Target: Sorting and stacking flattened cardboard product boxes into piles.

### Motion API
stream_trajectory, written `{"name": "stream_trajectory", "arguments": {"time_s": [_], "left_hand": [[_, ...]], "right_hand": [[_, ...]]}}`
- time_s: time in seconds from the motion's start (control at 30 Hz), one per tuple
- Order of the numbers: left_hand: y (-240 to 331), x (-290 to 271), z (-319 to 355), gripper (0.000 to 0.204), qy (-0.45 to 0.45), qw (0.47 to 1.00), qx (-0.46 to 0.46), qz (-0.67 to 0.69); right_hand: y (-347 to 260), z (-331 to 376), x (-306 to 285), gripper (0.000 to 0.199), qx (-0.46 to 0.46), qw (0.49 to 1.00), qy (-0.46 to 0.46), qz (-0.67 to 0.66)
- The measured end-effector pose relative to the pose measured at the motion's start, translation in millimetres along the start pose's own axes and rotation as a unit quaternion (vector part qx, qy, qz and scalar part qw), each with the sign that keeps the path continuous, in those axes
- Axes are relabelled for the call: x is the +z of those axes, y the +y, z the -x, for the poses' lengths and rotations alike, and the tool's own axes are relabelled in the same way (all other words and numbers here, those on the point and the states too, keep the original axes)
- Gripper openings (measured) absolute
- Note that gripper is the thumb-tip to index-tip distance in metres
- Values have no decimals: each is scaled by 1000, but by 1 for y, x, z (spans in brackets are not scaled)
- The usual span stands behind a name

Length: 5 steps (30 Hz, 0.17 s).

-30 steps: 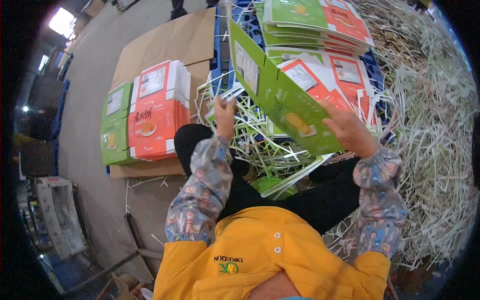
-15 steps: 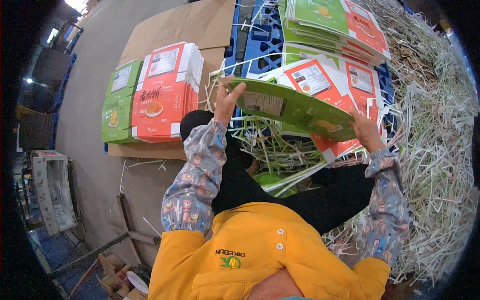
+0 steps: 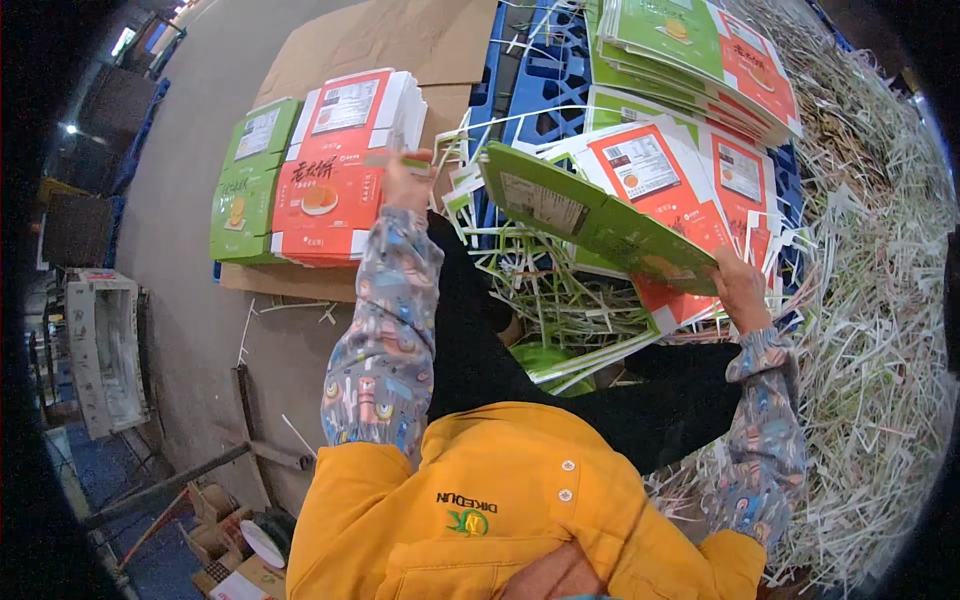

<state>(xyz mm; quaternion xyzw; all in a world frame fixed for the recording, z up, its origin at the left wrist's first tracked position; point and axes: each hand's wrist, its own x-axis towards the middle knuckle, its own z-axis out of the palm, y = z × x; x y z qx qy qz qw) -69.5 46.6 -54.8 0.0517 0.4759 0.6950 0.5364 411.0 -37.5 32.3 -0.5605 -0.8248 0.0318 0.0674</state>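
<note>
My right hand (image 3: 741, 290) grips the right end of a flat green carton blank (image 3: 600, 222), perhaps several together. The blank slants down from left to right, above shredded trimmings and loose carton sheets. My left hand (image 3: 406, 183) is away from the blank's left end, beside a stack of red carton blanks (image 3: 325, 185). Its fingers close on a small pale green cardboard strip (image 3: 413, 165), somewhat smeared by motion. Just left of the red stack lies a stack of green carton blanks (image 3: 245, 190). Red-and-green carton sheets (image 3: 640, 170) lie fanned out beyond the held blank.
A tall pile of green and red sheets (image 3: 690, 45) rests on a blue pallet (image 3: 545, 85) at the back. Paper trimmings (image 3: 860, 330) heap up along the right. Brown cardboard (image 3: 385, 45) lies under the left stacks. A metal frame (image 3: 245, 420) stands at lower left.
My left hand has let go of the blank's left end and moved left toward the red stack with a small strip. My right hand still holds the blank.
</note>
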Motion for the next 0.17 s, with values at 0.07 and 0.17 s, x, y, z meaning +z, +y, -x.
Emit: {"name": "stream_trajectory", "arguments": {"time_s": [0.07, 0.17], "left_hand": [[10, -4, -6, 34, 50, 998, 20, 44], [11, 22, 11, 34, -65, 985, 152, -47]], "right_hand": [[3, -1, 4, 16, 17, 1000, -10, 9], [15, 1, 13, 20, 26, 999, -29, 35]]}}
